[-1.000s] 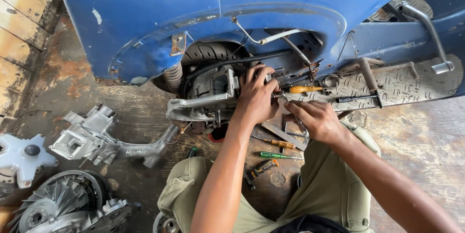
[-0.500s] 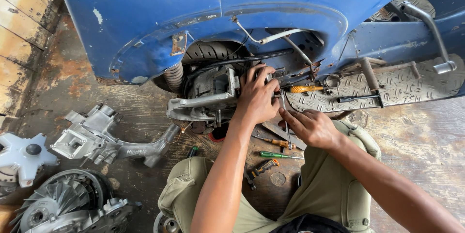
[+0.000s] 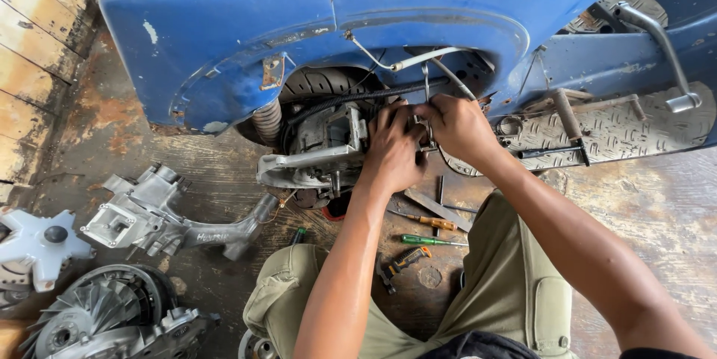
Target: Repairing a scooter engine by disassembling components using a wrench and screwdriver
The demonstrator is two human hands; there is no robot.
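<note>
Both hands work together at the exposed engine (image 3: 321, 146) under the blue scooter body (image 3: 336, 23), in the middle of the scene. The left hand (image 3: 392, 154) lies on the engine with its fingers curled and pressed against the metal. The right hand (image 3: 455, 128) is just beside it, its fingers closed around a small metal part I cannot tell exactly. It seems the step is fitting or loosening something there; a next move would ask for a steady grip in this narrow place. On the floor near the knees lie two screwdrivers, one orange-handled (image 3: 429, 221) and one green-handled (image 3: 429, 240). At the left lie one grey casing (image 3: 160, 213) and one finned fan wheel (image 3: 97, 314).
</note>
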